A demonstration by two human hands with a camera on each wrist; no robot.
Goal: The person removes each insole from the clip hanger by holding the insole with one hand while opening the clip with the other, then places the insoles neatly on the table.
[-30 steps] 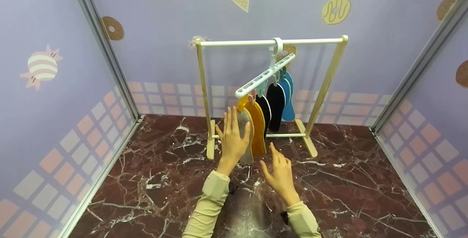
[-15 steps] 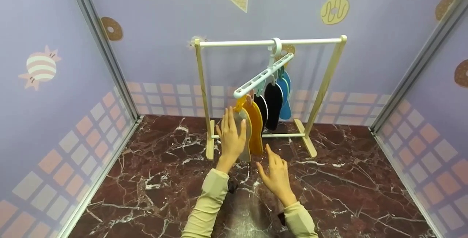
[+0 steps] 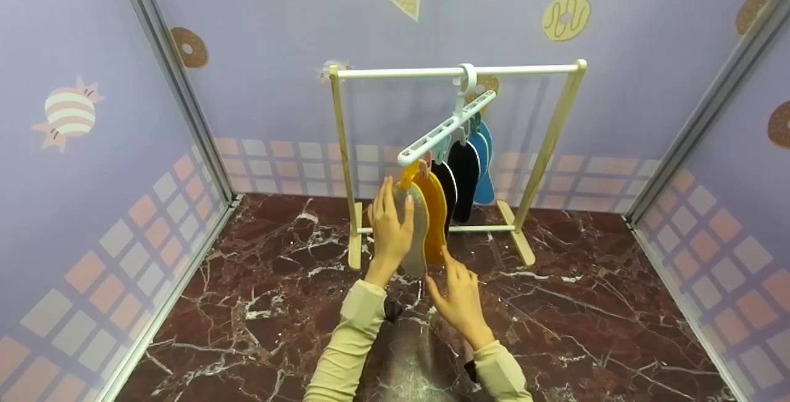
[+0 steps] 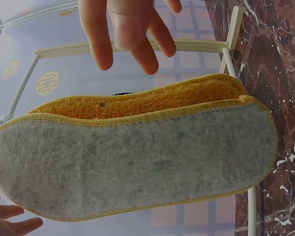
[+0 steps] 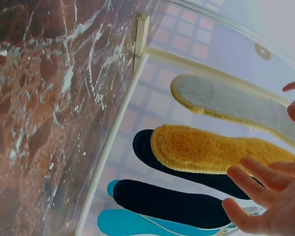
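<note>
Several shoe insoles hang in a row from clothespins on a white clip hanger (image 3: 445, 129). Nearest is a grey felt-faced insole with yellow edging (image 3: 415, 235); a yellow pin (image 3: 409, 175) grips its top. Behind it hangs a fuzzy orange insole (image 3: 436, 220). My left hand (image 3: 390, 234) is beside the grey insole's left edge, fingers extended upward; whether it touches cannot be told. My right hand (image 3: 460, 300) is at the lower right of the front pair, fingers spread, holding nothing. Its fingertips are close to the bottom of the orange insole.
Farther back on the hanger are a black insole with a white rim (image 3: 449, 189), another black insole (image 3: 461, 180) and blue insoles (image 3: 485, 186). The hanger hooks over the white bar (image 3: 401, 73) of a wooden-legged rack. A dark red marbled tabletop (image 3: 278, 328) lies below.
My right hand has moved left and closer to the front insoles. The hanger and insoles swayed slightly left, then back right. My left hand stays by the grey insole.
</note>
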